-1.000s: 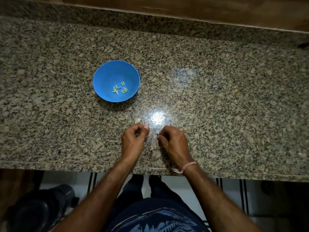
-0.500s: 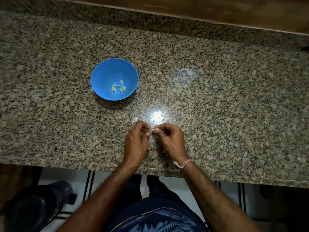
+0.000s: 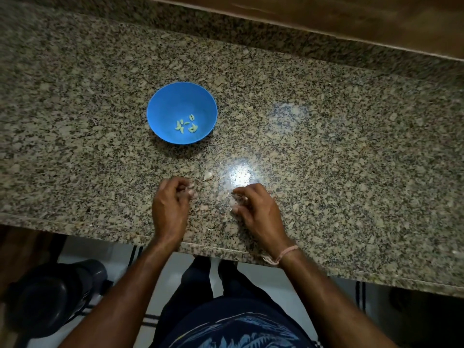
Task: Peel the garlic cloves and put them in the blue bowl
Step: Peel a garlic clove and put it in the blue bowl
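**Head view, looking down**

1. Counter: speckled granite, its front edge running across the lower frame. A glare from a light sits near its middle.
2. Bowl: blue, upright, on the counter left of centre and well beyond the hands.
3. Peeled cloves: a small cluster of pale pieces, about six, on the bowl's floor.
4. Clove: one, pale, apparently with its skin still on. It lies on the counter between the bowl and the hands, just beyond the left hand's fingertips and beside the glare.
5. Left hand: knuckles up, low over the counter. Grip: fingers curled in against the thumb. Whether they pinch a clove cannot be told, since the inside of the curl is hidden.
6. Right hand: apart from the left, near the front edge. Grip: fingers bent like a claw, thumb and forefinger parted. A pale fleck shows at the thumb tip, but skin or stone cannot be told, and so not whether anything is held.
7. Thread: pale, tied round the right wrist.
8. Dark object: rounded, on the floor at lower left, unidentified.

**Progress (judged):** partly done. A handful of cloves are peeled and in the bowl. At least the one clove on the counter remains, plus possibly one in hand. No further stock of garlic is visible.
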